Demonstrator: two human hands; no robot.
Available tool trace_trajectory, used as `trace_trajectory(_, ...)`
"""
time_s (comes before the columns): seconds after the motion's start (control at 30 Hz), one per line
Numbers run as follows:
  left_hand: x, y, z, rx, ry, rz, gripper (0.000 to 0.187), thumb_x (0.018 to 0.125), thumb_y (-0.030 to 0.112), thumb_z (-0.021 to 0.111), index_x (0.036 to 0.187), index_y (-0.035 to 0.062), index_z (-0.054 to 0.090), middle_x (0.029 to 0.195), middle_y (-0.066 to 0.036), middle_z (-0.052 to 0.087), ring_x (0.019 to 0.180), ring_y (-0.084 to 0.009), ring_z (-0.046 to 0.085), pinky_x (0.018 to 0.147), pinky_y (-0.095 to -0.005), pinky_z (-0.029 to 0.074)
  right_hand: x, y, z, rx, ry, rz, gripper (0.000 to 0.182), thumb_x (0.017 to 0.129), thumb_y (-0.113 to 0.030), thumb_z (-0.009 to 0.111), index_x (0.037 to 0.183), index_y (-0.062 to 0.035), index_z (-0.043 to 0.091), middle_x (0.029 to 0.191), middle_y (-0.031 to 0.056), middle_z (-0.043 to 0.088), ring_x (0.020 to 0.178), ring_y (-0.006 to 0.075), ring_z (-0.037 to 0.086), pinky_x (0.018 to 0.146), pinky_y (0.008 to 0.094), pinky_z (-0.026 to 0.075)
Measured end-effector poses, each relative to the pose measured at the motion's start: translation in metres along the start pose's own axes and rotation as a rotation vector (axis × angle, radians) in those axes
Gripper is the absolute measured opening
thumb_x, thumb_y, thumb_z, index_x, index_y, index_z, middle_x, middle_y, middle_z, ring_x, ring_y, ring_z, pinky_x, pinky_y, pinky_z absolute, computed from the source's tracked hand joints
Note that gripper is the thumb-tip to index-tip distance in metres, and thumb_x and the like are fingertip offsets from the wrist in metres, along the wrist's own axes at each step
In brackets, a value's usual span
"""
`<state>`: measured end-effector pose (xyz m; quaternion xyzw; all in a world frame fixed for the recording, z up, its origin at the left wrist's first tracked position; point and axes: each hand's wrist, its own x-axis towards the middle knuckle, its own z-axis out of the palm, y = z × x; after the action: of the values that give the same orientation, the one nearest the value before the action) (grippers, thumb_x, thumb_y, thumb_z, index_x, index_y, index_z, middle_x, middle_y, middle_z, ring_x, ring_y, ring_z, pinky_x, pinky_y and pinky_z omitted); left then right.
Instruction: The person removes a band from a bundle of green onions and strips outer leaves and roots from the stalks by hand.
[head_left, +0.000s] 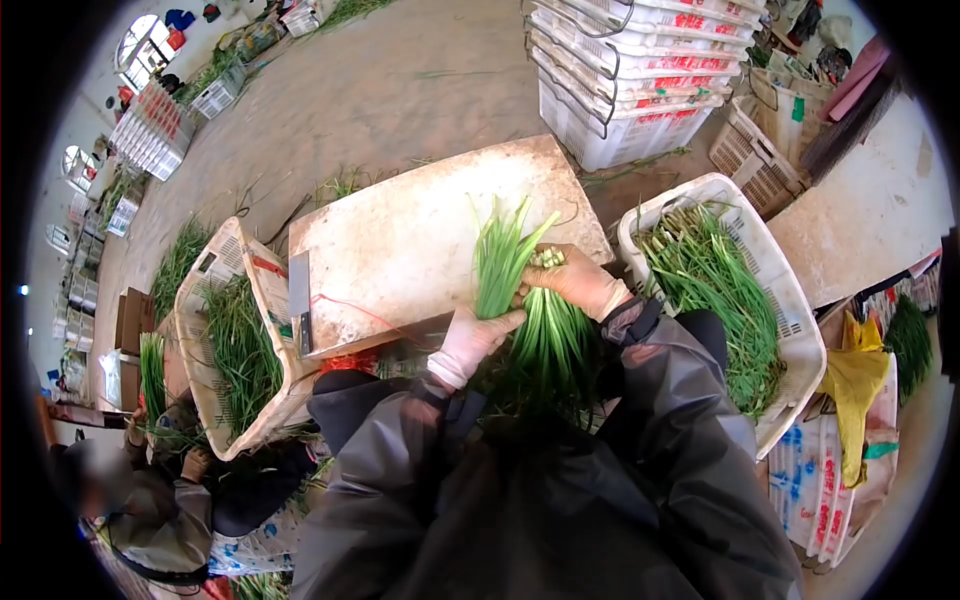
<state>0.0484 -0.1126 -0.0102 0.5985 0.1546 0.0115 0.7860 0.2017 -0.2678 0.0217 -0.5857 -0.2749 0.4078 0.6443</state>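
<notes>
In front of my lap I hold two bunches of chives. My left hand [474, 342], in a pale glove, is closed round a bunch of chives [496, 262] whose leaves point up and away. My right hand [580, 284], also gloved, grips a second bunch of chives [552, 335]. Its pale stem ends face up at the fingers and its leaves hang down. Both hands are close together at the near edge of a worn board [420, 220]. A knife [302, 310] with a dark handle lies along the board's left edge.
White crates of greens stand to my right [800, 350] and left [190, 340]. A stack of white crates [635, 130] rises beyond the board. A yellow cloth [855, 385] hangs at far right. Another person [160, 520] sits at lower left, holding greens. Red string [350, 312] lies on the board.
</notes>
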Motion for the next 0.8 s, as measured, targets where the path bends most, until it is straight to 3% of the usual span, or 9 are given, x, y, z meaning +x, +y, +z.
trace_trajectory(0.23,0.013,-0.013,0.005,0.103,0.074,0.203,0.028,0.085,0.001,0.078,0.112,0.0069,0.072,0.078,0.004,0.065,0.055,-0.0036,0.048,0.047,-0.0219,0.034,0.002,0.017,-0.007,0.043,0.006,-0.014,0.020,0.097,-0.016,0.073,0.110,0.0000,0.070,0.093,0.0026,0.071,0.087,0.0140,0.065,0.084,0.0307,0.053)
trace_trajectory(0.4,0.008,0.004,-0.003,0.217,0.124,0.038,0.009,0.086,0.002,0.074,0.094,0.0030,0.071,0.067,0.001,0.061,0.051,-0.0058,0.048,0.045,-0.0229,0.034,0.001,0.024,-0.015,-0.077,0.021,0.054,0.021,0.090,-0.012,0.080,0.104,-0.0016,0.068,0.089,0.0007,0.069,0.086,0.0117,0.064,0.084,0.0286,0.053)
trace_trajectory(0.5,0.004,0.011,-0.006,0.159,0.181,0.043,0.004,0.088,0.005,0.071,0.089,0.0020,0.069,0.062,0.000,0.058,0.048,-0.0065,0.047,0.044,-0.0232,0.034,-0.008,0.019,-0.011,-0.112,-0.026,0.020,0.026,0.084,-0.009,0.085,0.101,-0.0032,0.066,0.087,-0.0007,0.067,0.085,0.0106,0.063,0.082,0.0274,0.053)
trace_trajectory(0.63,0.001,0.020,-0.024,0.040,0.151,0.053,0.005,0.088,0.005,0.068,0.089,0.0008,0.066,0.059,0.001,0.052,0.046,-0.0083,0.042,0.045,-0.0244,0.032,-0.002,0.044,-0.025,-0.357,0.034,0.073,0.024,0.081,-0.001,0.080,0.101,-0.0041,0.066,0.085,0.0000,0.066,0.082,0.0111,0.062,0.077,0.0281,0.052)
trace_trajectory(0.67,-0.001,0.022,-0.028,-0.009,0.154,0.064,0.007,0.087,0.004,0.067,0.092,0.0000,0.064,0.058,0.001,0.051,0.045,-0.0100,0.041,0.045,-0.0258,0.032,-0.001,0.049,-0.031,-0.437,0.119,0.049,0.026,0.075,-0.014,0.079,0.097,-0.0040,0.069,0.085,0.0080,0.069,0.083,0.0188,0.068,0.078,0.0344,0.053)
trace_trajectory(0.77,-0.010,0.029,-0.038,-0.202,0.136,0.015,0.011,0.087,0.005,0.067,0.097,0.0018,0.063,0.061,-0.001,0.053,0.045,-0.0115,0.042,0.045,-0.0280,0.034,0.006,0.060,-0.056,-0.653,0.405,0.059,0.022,0.077,-0.014,0.077,0.096,-0.0055,0.070,0.085,0.0120,0.072,0.081,0.0240,0.069,0.076,0.0361,0.054)
trace_trajectory(0.8,-0.009,0.018,-0.052,-0.154,0.057,0.002,0.023,0.091,0.014,0.072,0.109,0.0015,0.064,0.070,-0.004,0.061,0.048,-0.0129,0.047,0.047,-0.0271,0.038,0.005,0.055,-0.063,-0.650,0.428,0.069,0.019,0.076,-0.013,0.076,0.094,-0.0066,0.071,0.085,0.0144,0.073,0.081,0.0272,0.069,0.076,0.0368,0.054)
